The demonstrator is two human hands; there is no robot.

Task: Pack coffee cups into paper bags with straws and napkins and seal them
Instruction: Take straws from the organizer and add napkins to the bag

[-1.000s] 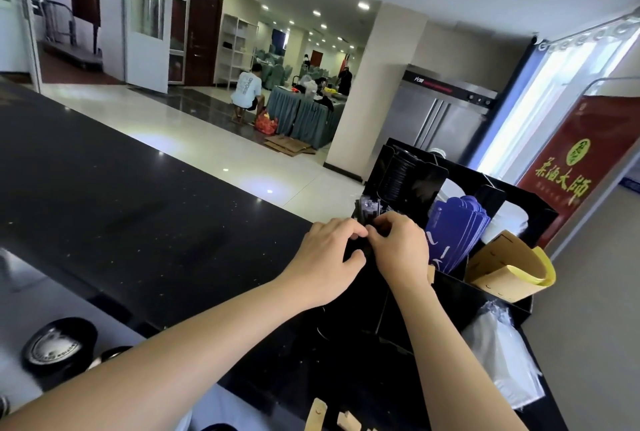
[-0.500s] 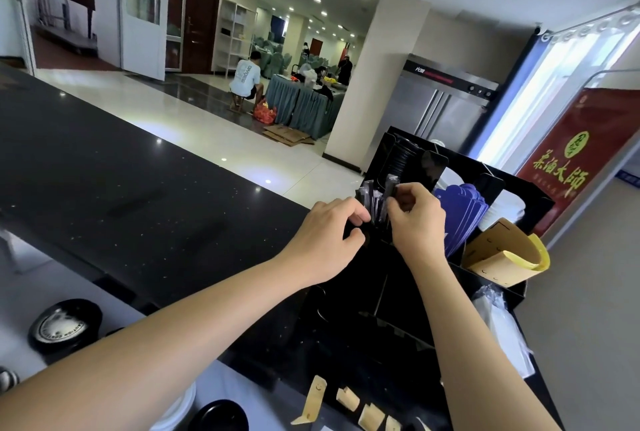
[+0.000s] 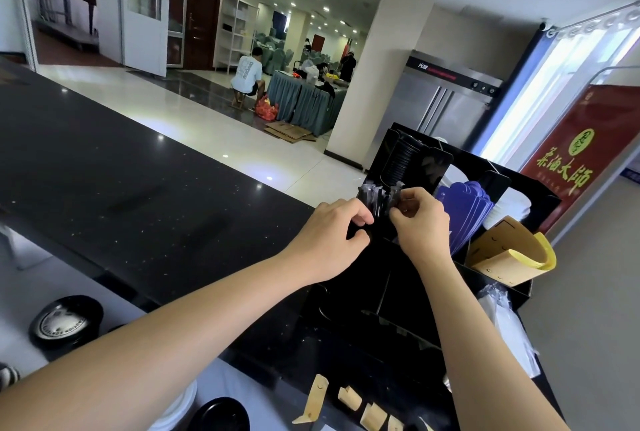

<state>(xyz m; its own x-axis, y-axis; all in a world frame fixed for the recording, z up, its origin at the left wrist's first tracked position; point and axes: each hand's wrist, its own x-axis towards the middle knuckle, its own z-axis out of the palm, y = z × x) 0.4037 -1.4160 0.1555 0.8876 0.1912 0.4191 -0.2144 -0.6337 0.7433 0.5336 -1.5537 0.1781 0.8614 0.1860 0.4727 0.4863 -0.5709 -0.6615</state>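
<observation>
Both forearms are bare to the frame's edge, with no sleeves, rings or watch visible.

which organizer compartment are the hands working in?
The straw compartment at the organizer's left end: both hands are at it, not the purple sleeves.

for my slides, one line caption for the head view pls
Both hands, left and right, pinch black wrapped straws in a black countertop organizer.

— Where are your arms?
— Both stretched forward, wrists close together.
— And my left hand [image 3: 332, 234]?
— Fingers curled, thumb tucked beneath, pinching something dark.
— Right hand [image 3: 420, 222]?
— Mine too: fingertips bent inward, pinching beside the left.
</observation>
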